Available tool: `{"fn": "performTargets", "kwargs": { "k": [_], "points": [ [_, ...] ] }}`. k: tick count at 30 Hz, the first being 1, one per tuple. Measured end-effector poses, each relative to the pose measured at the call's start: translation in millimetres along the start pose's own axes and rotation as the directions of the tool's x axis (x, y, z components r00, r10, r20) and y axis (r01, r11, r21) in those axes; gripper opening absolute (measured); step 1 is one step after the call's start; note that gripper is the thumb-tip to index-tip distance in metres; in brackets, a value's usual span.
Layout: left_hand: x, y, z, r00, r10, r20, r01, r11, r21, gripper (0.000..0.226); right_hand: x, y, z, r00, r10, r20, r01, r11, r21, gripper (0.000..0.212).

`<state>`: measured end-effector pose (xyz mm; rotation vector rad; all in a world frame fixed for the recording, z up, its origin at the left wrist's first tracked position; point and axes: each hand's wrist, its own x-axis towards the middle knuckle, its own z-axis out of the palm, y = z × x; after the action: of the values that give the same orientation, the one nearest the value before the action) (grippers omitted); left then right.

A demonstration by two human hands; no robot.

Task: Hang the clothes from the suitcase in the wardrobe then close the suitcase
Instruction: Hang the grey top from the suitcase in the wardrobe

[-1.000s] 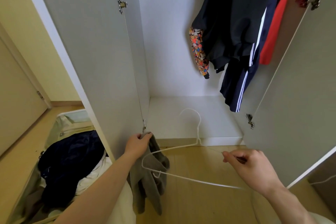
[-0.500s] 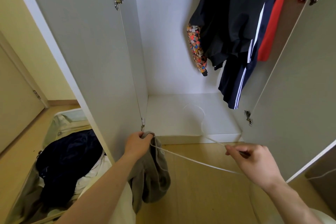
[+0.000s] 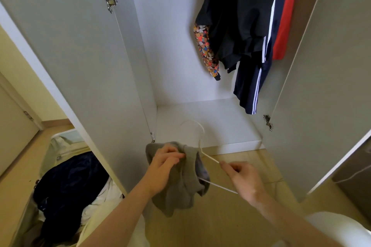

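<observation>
Both hands busy: my left hand (image 3: 164,168) pinches the grey garment (image 3: 176,192), my right hand (image 3: 244,181) pinches the white hanger (image 3: 208,158) arm. Wardrobe (image 3: 180,46) open ahead, suitcase (image 3: 60,186) low left with clothes inside. Garment is threaded partway on hanger; I'd pull fabric evenly across, keeping the hook free.

The hanger (image 3: 208,158) looks like thin white coated wire, smooth. The garment (image 3: 176,192) draped on it is soft matt grey cloth (fleecy, it seems). Wardrobe (image 3: 180,46) panels are smooth matt white laminate; its hinges (image 3: 110,2) are shiny metal. The floor (image 3: 230,216) is pale wood-look board with a slight sheen. The suitcase (image 3: 58,142) lining is thin, pale fabric.
</observation>
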<state>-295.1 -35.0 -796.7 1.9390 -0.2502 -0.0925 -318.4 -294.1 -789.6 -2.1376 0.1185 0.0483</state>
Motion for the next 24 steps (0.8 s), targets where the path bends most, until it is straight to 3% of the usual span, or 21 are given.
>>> {"fn": "performTargets", "kwargs": {
  "k": [3, 5, 7, 9, 11, 14, 16, 17, 19, 20, 21, 22, 24],
  "points": [
    [5, -12, 0, 0.99, 0.135, 0.043, -0.142, 0.922, 0.359, 0.041, 2, 2, 5, 1.0, 0.004, -0.013, -0.003, 0.997, 0.082, 0.056],
    [11, -12, 3, 0.987, 0.161, -0.009, -0.145, 0.908, 0.393, 0.034, 0, 1, 7, 1.0, -0.003, -0.007, 0.004, 0.993, 0.115, 0.055],
    [16, -9, 0, 0.966, 0.145, -0.215, -0.069, 0.943, 0.327, 0.022, 0, -2, 6, 1.0, 0.0, -0.009, 0.001, 0.991, 0.133, 0.058],
    [19, -8, -4, 0.905, 0.139, -0.402, 0.0, 0.945, 0.327, 0.035, 0, -5, 3, 1.0, -0.006, 0.003, 0.005, 0.991, 0.132, 0.061],
    [22, -7, -7, 0.89, 0.27, -0.368, -0.05, 0.859, 0.51, 0.041, -3, -8, 1, 0.999, -0.021, 0.032, 0.017, 0.992, 0.123, 0.062],
    [20, -4, -7, 0.935, 0.273, -0.226, -0.123, 0.848, 0.516, 0.014, -7, -8, 0, 0.999, -0.018, 0.049, 0.012, 0.993, 0.119, 0.056],
    [21, -7, -8, 0.938, 0.266, -0.224, -0.146, 0.886, 0.441, 0.003, -6, -7, -3, 0.994, -0.1, -0.047, 0.103, 0.993, 0.062, 0.036],
    [21, -6, -7, 0.931, 0.267, -0.25, -0.145, 0.896, 0.419, 0.005, -5, -9, -7, 0.972, -0.172, -0.161, 0.179, 0.983, 0.029, 0.02],
    [22, -5, -8, 0.912, 0.262, -0.316, -0.138, 0.921, 0.365, 0.014, -10, -19, -15, 0.848, -0.354, -0.395, 0.384, 0.923, -0.003, 0.005],
    [23, -4, -9, 0.905, 0.254, -0.342, -0.135, 0.933, 0.333, 0.017, -16, -23, -17, 0.78, -0.452, -0.433, 0.497, 0.868, -0.011, 0.007],
    [23, -2, -9, 0.9, 0.244, -0.362, -0.136, 0.945, 0.297, 0.019, -25, -25, -15, 0.755, -0.528, -0.389, 0.575, 0.818, 0.007, 0.011],
    [23, 0, -9, 0.895, 0.233, -0.381, -0.136, 0.955, 0.264, 0.019, -33, -22, -9, 0.779, -0.567, -0.268, 0.596, 0.802, 0.035, 0.015],
    [22, 2, -9, 0.887, 0.213, -0.409, -0.13, 0.966, 0.221, 0.019, -42, -4, 15, 0.878, -0.464, 0.116, 0.471, 0.881, -0.04, 0.022]
  ]
}}
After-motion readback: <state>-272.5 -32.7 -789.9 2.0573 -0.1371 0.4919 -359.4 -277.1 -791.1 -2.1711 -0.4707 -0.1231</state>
